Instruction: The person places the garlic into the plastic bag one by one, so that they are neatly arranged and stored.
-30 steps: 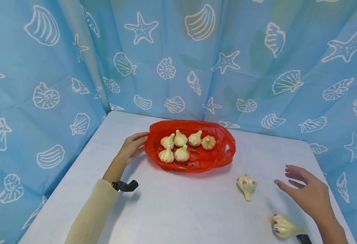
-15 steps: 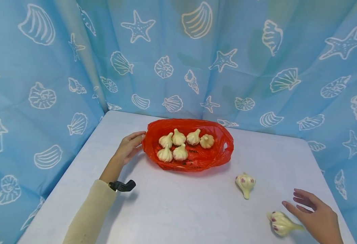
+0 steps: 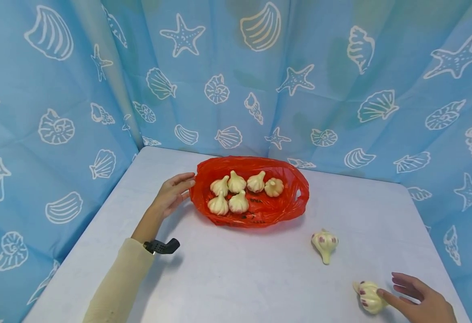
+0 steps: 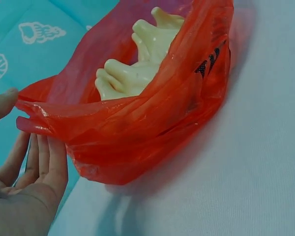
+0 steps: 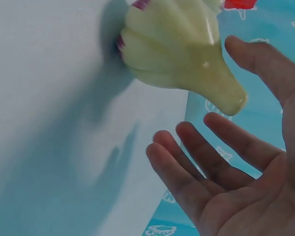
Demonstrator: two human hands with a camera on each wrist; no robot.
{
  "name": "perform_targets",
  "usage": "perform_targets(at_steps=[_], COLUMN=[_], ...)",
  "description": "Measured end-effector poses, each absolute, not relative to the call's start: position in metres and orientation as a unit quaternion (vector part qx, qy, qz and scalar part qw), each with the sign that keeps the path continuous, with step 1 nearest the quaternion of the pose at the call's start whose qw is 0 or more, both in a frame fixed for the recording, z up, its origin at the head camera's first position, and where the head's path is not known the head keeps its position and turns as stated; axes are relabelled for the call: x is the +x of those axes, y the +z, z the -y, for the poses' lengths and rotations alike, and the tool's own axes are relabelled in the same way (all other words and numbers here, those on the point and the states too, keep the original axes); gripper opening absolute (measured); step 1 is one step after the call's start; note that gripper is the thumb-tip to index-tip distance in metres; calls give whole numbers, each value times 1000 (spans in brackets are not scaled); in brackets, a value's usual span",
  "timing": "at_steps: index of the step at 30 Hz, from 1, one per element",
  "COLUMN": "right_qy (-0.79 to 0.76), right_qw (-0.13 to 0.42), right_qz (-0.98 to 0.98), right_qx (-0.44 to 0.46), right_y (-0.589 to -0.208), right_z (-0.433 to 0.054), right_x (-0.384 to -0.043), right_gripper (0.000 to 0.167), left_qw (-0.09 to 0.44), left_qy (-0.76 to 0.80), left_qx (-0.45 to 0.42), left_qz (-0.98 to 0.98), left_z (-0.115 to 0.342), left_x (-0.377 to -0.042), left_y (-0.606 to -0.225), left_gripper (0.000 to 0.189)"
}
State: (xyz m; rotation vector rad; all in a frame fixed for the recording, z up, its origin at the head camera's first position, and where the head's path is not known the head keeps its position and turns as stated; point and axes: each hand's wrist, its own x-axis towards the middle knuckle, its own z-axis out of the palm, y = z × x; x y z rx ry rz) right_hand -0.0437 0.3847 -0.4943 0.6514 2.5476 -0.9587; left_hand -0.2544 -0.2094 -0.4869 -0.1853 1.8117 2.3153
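Several pale garlic bulbs (image 3: pixel 237 183) sit inside a red plastic bag (image 3: pixel 278 217) that stands spread at its mouth on the table. At the bag's left end, my left hand (image 3: pixel 172 195) holds the rim between thumb and fingers; in the left wrist view the fingertips are partly hidden behind the plastic. My right hand (image 3: pixel 419 298) is beside the nearer loose garlic bulb (image 3: pixel 369 296), thumb and fingers spread apart around its stem end. The right wrist view shows a gap between the fingers and this purple-marked bulb (image 5: pixel 172 44). Another loose garlic bulb (image 3: pixel 325 243) lies farther back.
A white table (image 3: pixel 228 278) carries everything. Blue curtains (image 3: pixel 220 58) with white shell prints enclose its back and sides. A black strap device (image 3: pixel 162 246) is on the left wrist.
My right hand has moved down and toward the front, coming to the nearer garlic bulb. My left hand stays at the bag. The head view has shifted slightly.
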Motion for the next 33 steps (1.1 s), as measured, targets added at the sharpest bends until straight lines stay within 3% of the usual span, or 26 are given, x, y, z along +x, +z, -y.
perform_targets(at_steps=[6,15,24,29,33], right_qy=[-351,-369,-370,-345,-325], right_qw=[209,213,177,172,139], right_qz=[-883,-869,-885,-898,-920], right_qx=[232,251,220,213,171], right_y=[-497,-506,-511,-509,-507], right_z=[-383,-373,-363,-353,-341], right_x=[-39,-36,-35,-34,-31], right_gripper=[110,107,87,96,99], left_qw=[103,100,100,101,98], left_qy=[774,774,776,779,777], left_qx=[-76,-73,-74,-78,-78], left_qz=[-620,-621,-618,-614,-617], left_z=[207,206,205,206,208], left_x=[-255,-257,-257,-257,-256], left_y=[-486,-487,-487,-488,-489], left_gripper=[53,51,50,48,50])
